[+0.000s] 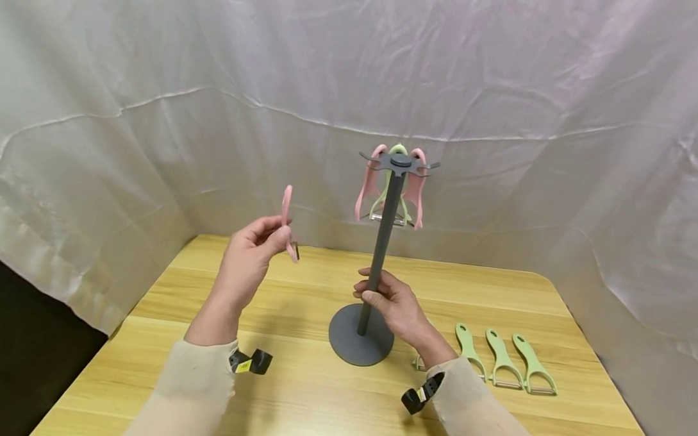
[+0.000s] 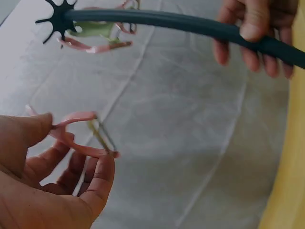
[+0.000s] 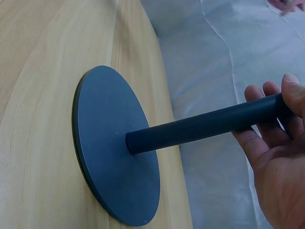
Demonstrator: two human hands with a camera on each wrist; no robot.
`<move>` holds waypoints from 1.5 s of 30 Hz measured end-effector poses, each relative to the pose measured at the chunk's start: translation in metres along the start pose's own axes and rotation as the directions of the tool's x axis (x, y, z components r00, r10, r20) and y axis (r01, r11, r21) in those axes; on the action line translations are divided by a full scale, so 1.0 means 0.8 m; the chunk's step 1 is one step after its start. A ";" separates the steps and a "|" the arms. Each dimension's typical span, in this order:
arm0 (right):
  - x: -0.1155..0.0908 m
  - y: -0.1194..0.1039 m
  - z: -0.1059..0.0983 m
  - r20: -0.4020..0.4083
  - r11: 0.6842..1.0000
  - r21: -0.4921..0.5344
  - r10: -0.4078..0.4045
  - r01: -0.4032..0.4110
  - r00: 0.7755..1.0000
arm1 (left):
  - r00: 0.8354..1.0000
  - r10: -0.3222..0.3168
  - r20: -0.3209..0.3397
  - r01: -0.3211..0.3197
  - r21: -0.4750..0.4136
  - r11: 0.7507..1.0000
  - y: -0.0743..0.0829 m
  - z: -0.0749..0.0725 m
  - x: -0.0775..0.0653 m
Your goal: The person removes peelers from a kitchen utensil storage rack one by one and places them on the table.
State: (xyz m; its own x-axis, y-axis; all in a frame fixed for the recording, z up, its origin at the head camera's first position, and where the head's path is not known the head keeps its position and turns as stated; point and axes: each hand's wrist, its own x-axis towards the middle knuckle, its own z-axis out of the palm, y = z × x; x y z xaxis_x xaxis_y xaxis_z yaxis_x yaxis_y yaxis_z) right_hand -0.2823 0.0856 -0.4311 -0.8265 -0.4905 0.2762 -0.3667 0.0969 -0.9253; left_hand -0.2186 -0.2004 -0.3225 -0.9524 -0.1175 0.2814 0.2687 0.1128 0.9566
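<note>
My left hand (image 1: pixel 248 256) pinches a pink peeler (image 1: pixel 286 206) between thumb and fingers, held up in the air left of the stand. In the left wrist view the Y-shaped head of this pink peeler (image 2: pixel 81 149) points away from the palm, its blade at the far end. My right hand (image 1: pixel 394 306) grips the dark grey pole (image 1: pixel 385 232) of a hook stand low down, above its round base (image 1: pixel 345 336). From the hooks (image 1: pixel 401 161) at the top hang pink peelers (image 1: pixel 369 186) and a green peeler (image 1: pixel 399 148).
Several green peelers (image 1: pixel 502 355) lie in a row on the wooden table (image 1: pixel 296 396) at the right, one partly hidden by the right forearm. A grey-white curtain (image 1: pixel 242 144) surrounds the table at the back and sides.
</note>
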 end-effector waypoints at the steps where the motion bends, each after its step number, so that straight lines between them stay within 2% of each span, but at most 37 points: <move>1: 0.000 0.000 0.000 0.001 1.000 -0.001 0.001 -0.001 1.000 | 1.000 -0.026 -0.003 0.026 0.046 0.999 -0.005 -0.003 -0.002; 3: 0.000 0.000 0.000 0.002 1.000 -0.006 0.006 -0.006 1.000 | 0.997 -0.071 -0.006 0.071 0.155 0.985 -0.016 -0.010 -0.006; 5: 0.000 0.000 0.000 0.003 1.000 -0.009 0.009 -0.009 1.000 | 0.994 -0.107 -0.005 0.104 0.286 0.953 -0.027 -0.017 -0.011; 7: 0.000 0.000 0.000 0.005 1.000 -0.010 0.011 -0.011 1.000 | 0.990 -0.138 0.005 0.124 0.409 0.904 -0.037 -0.023 -0.015; 11: 0.000 -0.001 0.000 0.006 1.000 -0.004 0.015 -0.015 1.000 | 0.976 -0.216 0.029 0.155 0.604 0.782 -0.055 -0.032 -0.024; 14: 0.000 -0.001 0.000 0.003 1.000 -0.001 0.014 -0.014 1.000 | 0.965 -0.259 0.038 0.163 0.687 0.708 -0.068 -0.036 -0.031; 16: 0.000 -0.001 0.000 0.002 1.000 0.002 0.012 -0.012 1.000 | 0.958 -0.283 0.037 0.171 0.719 0.674 -0.076 -0.038 -0.035; 20: 0.000 -0.001 0.000 0.003 1.000 0.007 0.010 -0.010 1.000 | 0.939 -0.342 0.035 0.199 0.758 0.622 -0.090 -0.041 -0.040; 27: 0.000 -0.001 0.000 -0.001 1.000 0.012 0.013 -0.013 1.000 | 0.909 -0.416 0.041 0.217 0.803 0.555 -0.115 -0.035 -0.048; 29: 0.000 -0.001 0.000 -0.002 1.000 0.013 0.013 -0.013 1.000 | 0.907 -0.419 0.039 0.214 0.814 0.540 -0.120 -0.032 -0.049; 32: 0.000 0.000 0.001 -0.004 1.000 0.011 0.015 -0.015 1.000 | 0.902 -0.432 0.030 0.228 0.815 0.534 -0.127 -0.025 -0.052; 37: 0.000 0.000 0.001 -0.011 1.000 0.009 0.016 -0.016 1.000 | 0.901 -0.433 0.031 0.234 0.805 0.545 -0.133 -0.012 -0.053; 39: -0.001 0.000 0.001 -0.010 1.000 0.007 0.018 -0.017 1.000 | 0.901 -0.432 0.037 0.226 0.809 0.542 -0.135 -0.006 -0.053; 45: -0.001 0.000 0.001 -0.007 1.000 0.008 0.020 -0.020 1.000 | 0.898 -0.439 0.018 0.224 0.840 0.494 -0.142 0.014 -0.049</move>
State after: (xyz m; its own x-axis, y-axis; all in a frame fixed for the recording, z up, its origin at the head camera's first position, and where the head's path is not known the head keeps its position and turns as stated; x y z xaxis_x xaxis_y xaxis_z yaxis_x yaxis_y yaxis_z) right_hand -0.2816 0.0853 -0.4315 -0.8367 -0.4820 0.2599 -0.3468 0.0992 -0.9327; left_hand -0.2136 -0.1975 -0.4432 -0.9761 -0.1369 -0.1688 -0.2020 0.8581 0.4721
